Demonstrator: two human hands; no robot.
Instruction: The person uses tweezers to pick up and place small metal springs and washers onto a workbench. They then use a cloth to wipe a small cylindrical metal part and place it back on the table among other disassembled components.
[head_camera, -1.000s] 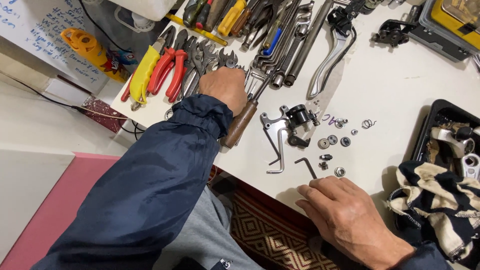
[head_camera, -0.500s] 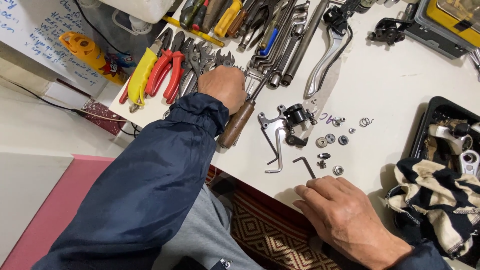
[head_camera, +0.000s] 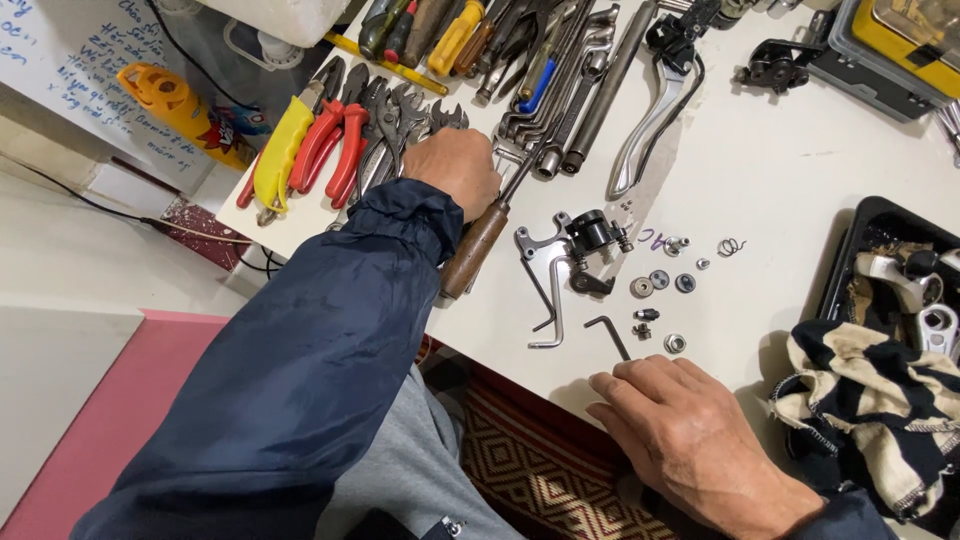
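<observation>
White tool-strewn table (head_camera: 800, 170) above patterned rug (head_camera: 530, 470); left hand (head_camera: 455, 165) clenched among wrenches (head_camera: 420, 115), right hand (head_camera: 680, 435) flat, released.

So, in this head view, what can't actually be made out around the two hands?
- Left hand: its fingers are hidden behind its own back, so what they grip among the wrenches cannot be told.
- Wooden-handled tool: its working end runs under the left hand.
- Right hand: rests at the table edge; anything beneath the palm is hidden.
- Black tray: cut off by the right frame edge and covered by a striped cloth.

The left hand (head_camera: 455, 168) hides its fingers and the tool heads beneath; the black tray (head_camera: 872, 222) is cut off at the right edge.
</observation>
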